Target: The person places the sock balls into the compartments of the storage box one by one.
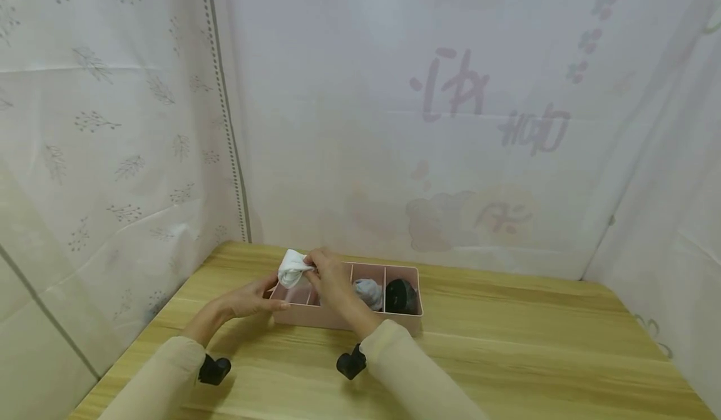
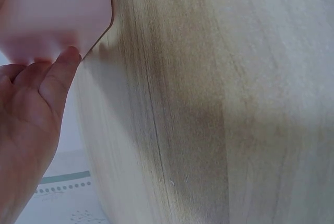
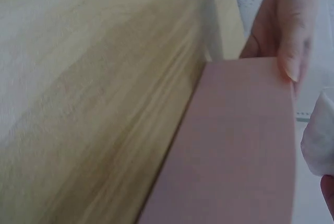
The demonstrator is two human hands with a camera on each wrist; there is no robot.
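A pink divided box point(image 1: 310, 316) stands on the table. My right hand point(image 1: 336, 287) pinches a rolled white sock bundle point(image 1: 291, 270) above the box's left end; its edge also shows in the right wrist view as a white bundle point(image 3: 317, 140). My left hand point(image 1: 248, 300) grips the left end of the box, thumb over the front rim and fingers along the end wall point(image 2: 57, 38). A grey rolled bundle point(image 1: 368, 292) fills one compartment, and a black one point(image 1: 400, 296) sits in the rightmost. The right hand partly hides the compartments between.
The wood-grain table point(image 1: 507, 338) extends to both sides and toward me. A patterned curtain point(image 1: 349, 126) hangs behind its back edge, with another curtain point(image 1: 112, 157) along the left. Black wrist mounts point(image 1: 352, 362) stick out under both forearms.
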